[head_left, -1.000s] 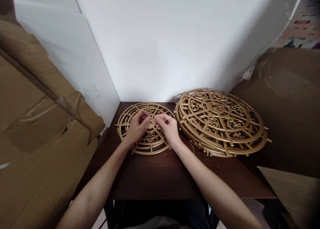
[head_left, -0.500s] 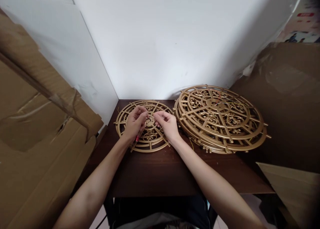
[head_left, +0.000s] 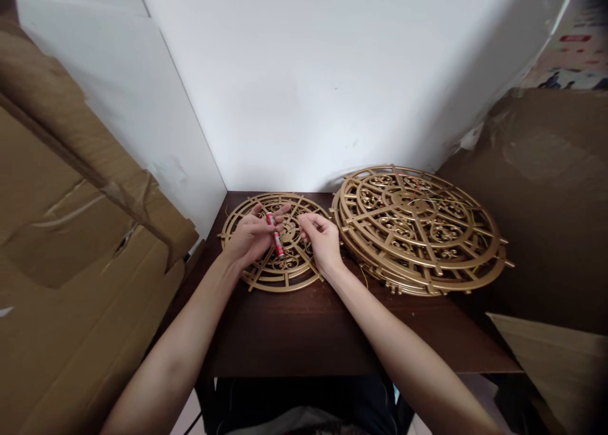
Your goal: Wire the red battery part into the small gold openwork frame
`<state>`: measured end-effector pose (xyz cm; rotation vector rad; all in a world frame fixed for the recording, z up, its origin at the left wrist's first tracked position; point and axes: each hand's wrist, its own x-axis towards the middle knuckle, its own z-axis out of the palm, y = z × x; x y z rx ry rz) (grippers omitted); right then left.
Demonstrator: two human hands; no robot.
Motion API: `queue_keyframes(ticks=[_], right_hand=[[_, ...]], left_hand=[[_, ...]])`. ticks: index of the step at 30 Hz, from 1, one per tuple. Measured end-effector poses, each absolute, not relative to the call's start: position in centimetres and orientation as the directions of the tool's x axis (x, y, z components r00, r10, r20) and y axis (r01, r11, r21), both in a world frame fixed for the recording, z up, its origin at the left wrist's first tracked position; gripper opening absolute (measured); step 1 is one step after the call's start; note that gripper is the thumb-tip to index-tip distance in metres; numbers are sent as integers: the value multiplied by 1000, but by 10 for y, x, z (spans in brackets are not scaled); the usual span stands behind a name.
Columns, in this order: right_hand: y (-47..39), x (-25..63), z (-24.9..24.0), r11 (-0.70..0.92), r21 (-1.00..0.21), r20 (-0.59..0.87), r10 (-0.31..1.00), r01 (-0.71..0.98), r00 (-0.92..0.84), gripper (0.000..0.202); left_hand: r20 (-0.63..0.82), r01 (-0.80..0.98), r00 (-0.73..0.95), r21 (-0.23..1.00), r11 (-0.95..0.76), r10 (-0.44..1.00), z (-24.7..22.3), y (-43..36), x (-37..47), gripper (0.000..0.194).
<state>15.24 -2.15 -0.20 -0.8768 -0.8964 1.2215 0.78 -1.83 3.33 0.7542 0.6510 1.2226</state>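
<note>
My left hand (head_left: 254,235) is closed on a small red tube (head_left: 278,245) with pale markings, its thumb laid across the middle. The tube slants over a round gold openwork panel (head_left: 285,279) that lies flat on the dark table. Over the panel's right part, my right hand (head_left: 320,237) has thumb and forefinger pinched together. Whatever is between those fingertips is hidden or too small to name. A small gap separates the two hands. Both partly cover the panel's scrollwork.
To the right stands a stack of similar gold panels (head_left: 441,232), with thin yellow and red wires on top. Cardboard (head_left: 71,264) rises at the left, and a brown carton (head_left: 546,201) at the right. A white wall (head_left: 304,87) closes the table (head_left: 294,340) at the back.
My left hand has turned and opened out somewhat, bringing the red tube up into view between its fingers. My right hand stays pinched and has shifted slightly right.
</note>
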Motion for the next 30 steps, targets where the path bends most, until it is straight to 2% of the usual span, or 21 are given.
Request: queue_keyframes(ticks=[3, 6, 9, 11, 16, 25, 30], right_hand=[[-21, 151, -3, 130, -912, 84, 988, -389, 133, 23], [-20, 151, -3, 125, -906, 79, 988, -404, 130, 24], [-21, 151, -2, 129, -895, 82, 989, -427, 127, 23], [-22, 150, -1, 142, -888, 90, 986, -438, 137, 22], [-26, 146, 2, 183, -878, 143, 982, -442, 123, 24], [-28, 149, 5, 198, -899, 169, 980, -391, 107, 22], [-27, 149, 3, 184, -904, 155, 982, -385, 107, 24]], left_hand=[[-77, -595, 218, 780, 196, 973, 28, -15, 6, 44], [-75, -537, 224, 823, 187, 972, 21, -12, 7, 42], [1, -409, 230, 907, 95, 973, 16, -14, 11, 44], [59, -302, 241, 953, 17, 969, 14, -16, 14, 38], [149, -100, 243, 987, -128, 959, 14, -21, 19, 25], [288, -49, 240, 957, -285, 927, 17, -24, 19, 24], [289, -25, 258, 956, -293, 922, 16, -24, 17, 24]])
